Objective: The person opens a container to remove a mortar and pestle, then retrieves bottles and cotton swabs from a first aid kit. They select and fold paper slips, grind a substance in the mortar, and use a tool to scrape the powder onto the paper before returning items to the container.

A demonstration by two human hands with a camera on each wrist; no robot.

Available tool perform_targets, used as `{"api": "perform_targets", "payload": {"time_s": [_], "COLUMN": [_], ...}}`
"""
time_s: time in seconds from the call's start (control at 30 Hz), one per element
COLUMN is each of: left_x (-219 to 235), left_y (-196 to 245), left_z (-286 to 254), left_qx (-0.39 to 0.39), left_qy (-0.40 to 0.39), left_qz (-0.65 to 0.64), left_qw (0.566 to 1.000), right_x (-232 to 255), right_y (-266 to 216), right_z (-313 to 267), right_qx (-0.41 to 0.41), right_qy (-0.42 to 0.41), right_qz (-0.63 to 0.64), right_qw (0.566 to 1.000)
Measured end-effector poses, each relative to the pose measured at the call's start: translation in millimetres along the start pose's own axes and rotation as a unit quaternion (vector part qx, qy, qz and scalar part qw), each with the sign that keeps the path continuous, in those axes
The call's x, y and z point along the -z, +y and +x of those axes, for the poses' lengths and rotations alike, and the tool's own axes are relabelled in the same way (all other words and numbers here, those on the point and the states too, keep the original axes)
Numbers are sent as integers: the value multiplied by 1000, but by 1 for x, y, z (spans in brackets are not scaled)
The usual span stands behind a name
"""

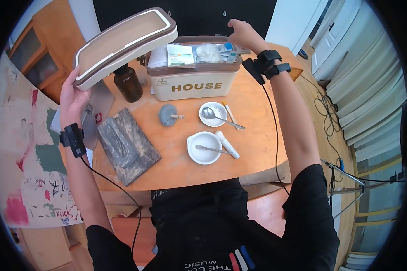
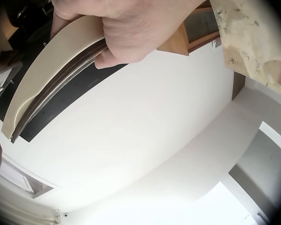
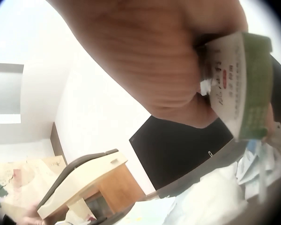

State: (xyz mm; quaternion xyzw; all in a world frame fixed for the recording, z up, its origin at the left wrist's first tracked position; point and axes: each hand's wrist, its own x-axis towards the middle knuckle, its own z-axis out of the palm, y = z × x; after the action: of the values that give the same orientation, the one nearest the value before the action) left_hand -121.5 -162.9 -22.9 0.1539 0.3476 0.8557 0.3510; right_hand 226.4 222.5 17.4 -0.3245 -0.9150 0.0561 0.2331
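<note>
My left hand [image 1: 74, 92] grips the near left end of the cream and brown lid [image 1: 126, 38], raised and tilted left of the storage box. In the left wrist view, fingers and thumb clasp the lid's edge. The storage box [image 1: 196, 86], lettered HOUSE, stands uncovered, with a white and green packet [image 1: 181, 54], a clear bag of white cotton-like material [image 1: 209, 53] and other packets inside. Over its right end is my right hand [image 1: 246, 36]. The right wrist view shows it holding a small white and green carton [image 3: 232, 86]; the hand hides this carton in the head view.
Beside the box stands a brown bottle [image 1: 129, 85]. Nearer lie a dark stone slab [image 1: 140, 156], a round grey stone [image 1: 167, 116], a dish with a spoon [image 1: 212, 121], a mortar [image 1: 196, 156], a pestle [image 1: 227, 144] and a brush [image 1: 230, 115]. Cables hang from both wrists.
</note>
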Motion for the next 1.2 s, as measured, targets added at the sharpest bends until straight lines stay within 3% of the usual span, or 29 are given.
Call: {"api": "perform_targets", "payload": {"time_s": [0.1,0.13,0.2,0.4,0.43,0.47,0.53,0.57,0.67,0.7,0.77,0.8,0.83,0.87,0.9,0.93,0.97,1.0,1.07,1.1,1.13,1.2], "left_x": [-5,-6,-7,2,-1,-2,-1,1,15,22,30,57,76,86,85,84,80,67,35,11,-18,-30], "left_y": [-1,0,1,9,10,9,8,9,13,11,20,36,46,52,49,47,45,41,29,20,5,0], "left_z": [-2,-2,-3,-1,0,3,8,11,19,13,15,47,61,68,68,69,76,74,66,57,44,44], "left_qx": [-8,-9,-9,1,-1,0,3,2,1,-24,7,52,45,31,16,2,-4,2,8,10,-40,-5], "left_qy": [12,13,12,-3,-5,-7,-14,-21,-29,-115,-123,-52,-53,-55,-56,-58,-41,-40,-22,-3,36,-53], "left_qz": [3,0,-1,12,17,16,15,16,39,53,37,17,20,26,27,27,21,9,5,12,3,0], "left_qw": [1000,1000,1000,1000,1000,1000,1000,1000,999,992,992,997,997,998,998,998,999,999,1000,1000,999,999], "right_x": [-7,-12,-24,-20,-27,-25,-59,-60,-37,-23,-1,14,25,30,22,-12,22,22,-10,-32,-50,-42], "right_y": [0,-2,-2,-4,-5,-13,4,4,12,24,75,101,126,165,212,299,237,224,260,291,307,282], "right_z": [9,16,19,21,22,14,22,17,2,-4,-25,-44,-71,-94,-118,-149,-173,-197,-227,-238,-240,-227], "right_qx": [16,-4,-23,73,101,103,104,141,180,189,114,45,-24,-69,-89,-78,-313,-373,-365,-307,-249,-312], "right_qy": [21,-38,-77,112,99,26,-39,-27,213,255,196,131,71,-40,-125,-133,-276,-264,-244,-178,-108,-159], "right_qz": [45,-10,-42,5,51,63,0,-117,-139,-95,-22,-78,-142,-184,-234,-184,-131,-51,65,63,61,156], "right_qw": [999,999,996,991,989,992,994,983,950,944,974,987,987,980,960,971,899,888,896,933,961,924]}}
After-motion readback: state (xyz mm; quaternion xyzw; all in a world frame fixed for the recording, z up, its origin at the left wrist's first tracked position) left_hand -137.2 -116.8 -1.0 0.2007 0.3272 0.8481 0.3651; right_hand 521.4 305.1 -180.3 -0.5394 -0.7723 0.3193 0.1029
